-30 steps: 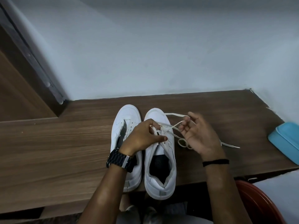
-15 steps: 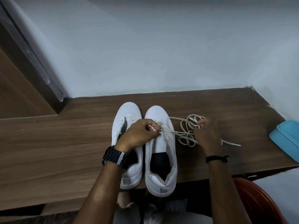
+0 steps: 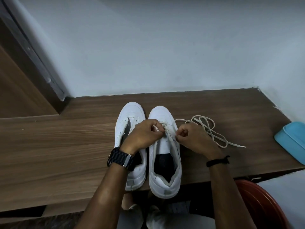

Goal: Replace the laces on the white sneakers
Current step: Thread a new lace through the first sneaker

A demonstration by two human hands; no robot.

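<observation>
Left hand (image 3: 143, 134) and right hand (image 3: 191, 138) pinch the lace (image 3: 212, 129) at the right sneaker (image 3: 165, 154)

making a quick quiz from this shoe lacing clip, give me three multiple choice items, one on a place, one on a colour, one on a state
1. Where does the loose lace lie?
A. on the table right of the right sneaker
B. inside the left sneaker
C. on the floor

2. What colour is the box at the table's right edge?
A. red
B. light blue
C. black

3. What state is the left sneaker in?
A. fully laced
B. without a lace in its visible eyelets
C. lying on its side

Answers:
1 A, its loops lie on the wooden table beside the right sneaker.
2 B, its lid is light blue.
3 B, the visible eyelets are bare, while the left hand and right hand work at the right sneaker.
</observation>
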